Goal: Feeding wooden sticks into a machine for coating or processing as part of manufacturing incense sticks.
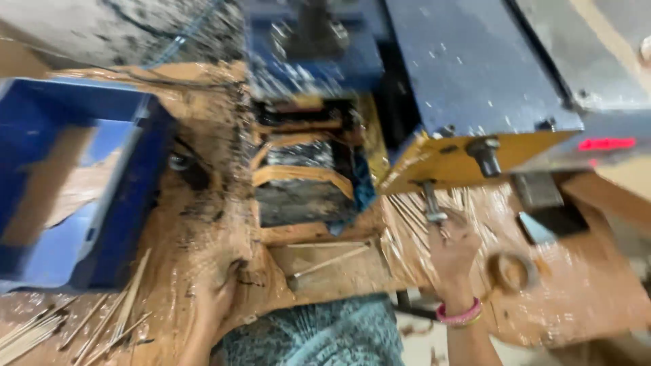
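The picture is motion-blurred. My left hand [220, 295] rests on the brown, wet-looking tabletop [203, 224] near its front edge, fingers curled, with nothing visibly in it. My right hand [453, 249], with pink bangles at the wrist, reaches up to a metal lever [432, 202] hanging under the blue and yellow machine [468, 88] and touches or grips its lower end. Thin wooden sticks [413, 213] lie fanned out just left of that hand. A single stick [325, 263] lies in the recess between my hands.
A blue plastic crate [74, 183] stands at the left. Loose sticks [81, 325] lie at the lower left. A tape ring [512, 270] sits right of my right hand. A red lit display [605, 144] shows on the machine's right. My teal patterned clothing [319, 335] is below.
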